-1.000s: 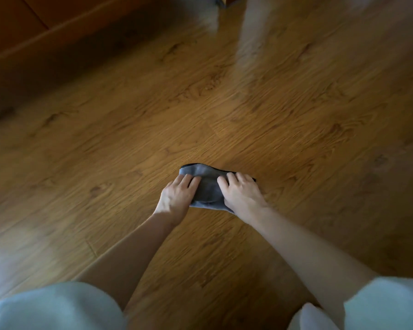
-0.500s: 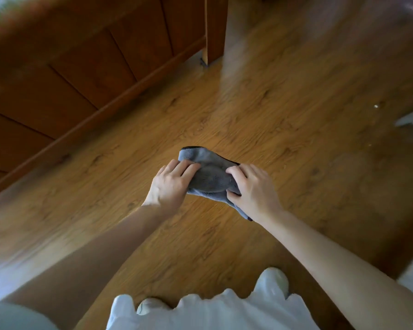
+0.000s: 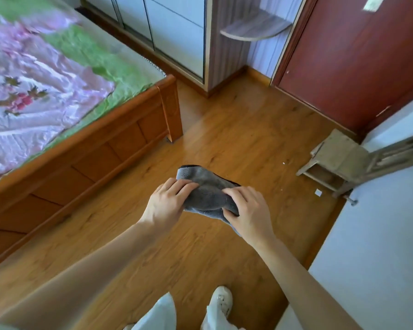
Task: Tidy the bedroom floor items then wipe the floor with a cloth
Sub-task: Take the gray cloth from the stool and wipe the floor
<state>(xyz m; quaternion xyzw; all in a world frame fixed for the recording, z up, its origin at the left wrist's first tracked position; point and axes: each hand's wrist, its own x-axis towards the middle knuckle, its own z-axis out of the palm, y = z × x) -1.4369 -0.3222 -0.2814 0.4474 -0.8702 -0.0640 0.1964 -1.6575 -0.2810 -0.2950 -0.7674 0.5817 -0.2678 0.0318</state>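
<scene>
Cloth (image 3: 208, 191) came up off floor (image 3: 236, 129) since earlier frame; person stood. Left hand (image 3: 167, 203) and right hand (image 3: 248, 213) each gripped one end, cloth bunched between, held over floor. Judged soft, light, limp; take by edges. Bed (image 3: 100, 148) was left.

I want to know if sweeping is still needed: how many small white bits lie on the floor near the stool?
3: one bit left of the stool, a tiny one nearer the camera, and a square scrap by the stool's front leg. More may lie hidden under the stool.
</scene>
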